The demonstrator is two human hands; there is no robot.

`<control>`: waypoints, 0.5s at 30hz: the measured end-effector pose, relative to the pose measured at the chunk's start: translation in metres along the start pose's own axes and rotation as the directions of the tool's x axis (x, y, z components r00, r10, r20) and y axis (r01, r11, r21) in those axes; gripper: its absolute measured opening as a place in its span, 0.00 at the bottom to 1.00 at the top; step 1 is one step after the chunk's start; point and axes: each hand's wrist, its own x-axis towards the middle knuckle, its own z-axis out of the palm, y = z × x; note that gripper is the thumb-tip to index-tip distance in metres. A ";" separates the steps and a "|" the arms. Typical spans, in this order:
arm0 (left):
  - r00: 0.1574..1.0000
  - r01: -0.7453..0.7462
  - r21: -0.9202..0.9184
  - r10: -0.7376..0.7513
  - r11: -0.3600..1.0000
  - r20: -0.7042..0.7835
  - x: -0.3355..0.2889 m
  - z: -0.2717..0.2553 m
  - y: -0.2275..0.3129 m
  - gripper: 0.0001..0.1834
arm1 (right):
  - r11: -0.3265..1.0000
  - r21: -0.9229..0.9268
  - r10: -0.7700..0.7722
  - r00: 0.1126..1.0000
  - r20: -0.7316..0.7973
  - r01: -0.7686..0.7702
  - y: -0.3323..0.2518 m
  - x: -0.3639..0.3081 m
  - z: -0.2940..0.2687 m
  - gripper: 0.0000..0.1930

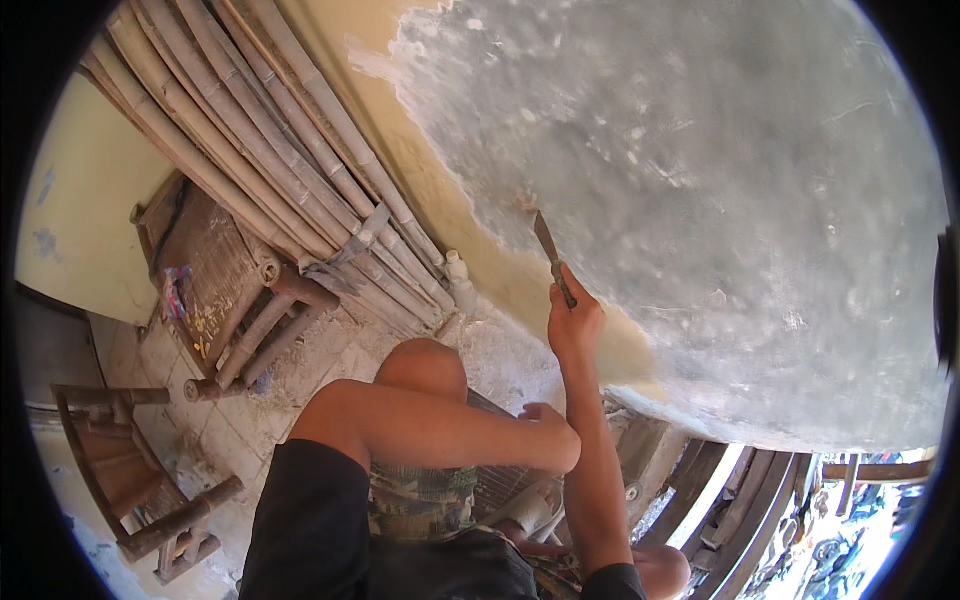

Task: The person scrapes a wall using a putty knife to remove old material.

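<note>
My right hand (576,322) is closed around the handle of a putty knife (546,240). Its narrow, dull metal blade points up at the large grey plastered area of the wall (700,200). The tip sits by a small pale, rough spot (528,203); whether it touches the surface I cannot tell. My left arm lies bent across in front of my raised knee (422,366). At its end my left hand (546,416) is folded beside my right forearm, its fingers mostly hidden.
Bamboo poles (290,130), tied in a bundle, lean along the yellow wall margin. Left of them stands a worn bamboo stool or bench (200,280), with another bamboo seat (130,470) below. A short white pipe (458,275) stands at the wall's foot. Wooden planks (740,520) lie at the lower right.
</note>
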 end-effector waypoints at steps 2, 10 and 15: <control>0.969 0.169 -0.178 -0.131 0.969 0.209 0.046 0.008 0.017 0.26 | 0.999 -0.023 0.031 0.999 0.021 -0.030 -0.009 -0.007 0.007 0.19; 0.996 -0.030 -0.166 0.043 0.986 0.074 -0.014 0.000 -0.003 0.28 | 0.997 -0.055 -0.059 0.998 -0.016 0.058 0.000 -0.004 0.005 0.19; 0.997 0.033 -0.039 -0.030 0.999 0.076 -0.009 0.002 -0.002 0.29 | 0.991 -0.131 -0.032 0.998 0.061 0.040 -0.010 -0.007 0.002 0.19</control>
